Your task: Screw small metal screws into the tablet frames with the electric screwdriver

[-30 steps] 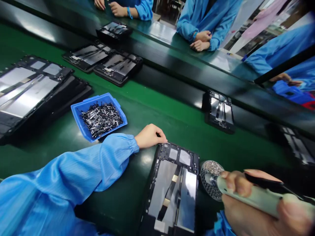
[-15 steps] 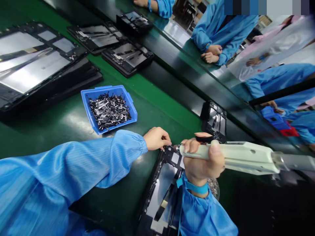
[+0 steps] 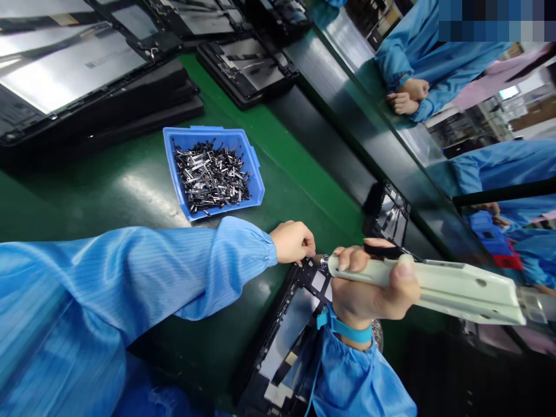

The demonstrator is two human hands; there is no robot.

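A black tablet frame [image 3: 286,330] with silver panels lies in front of me on the green bench [image 3: 108,197]. My left hand [image 3: 294,241] rests curled at its top left corner, fingertips pinched against the frame edge; what they pinch is too small to name. My right hand [image 3: 369,289] is wrapped round a pale green electric screwdriver [image 3: 434,284], held nearly level, its metal tip at the frame's top corner right beside my left fingertips. A blue wrist strap circles my right wrist.
A blue tray [image 3: 256,179] of small metal parts sits just beyond my left arm. Stacked tablet frames [image 3: 87,75] fill the far left, and another frame [image 3: 391,214] lies on the black conveyor. Other people in blue coats sit across, hands folded [image 3: 406,95].
My right hand swung the screwdriver from the lower right up to the frame's top corner. My left hand stayed at that corner. The view shifted so everything slid up and right.
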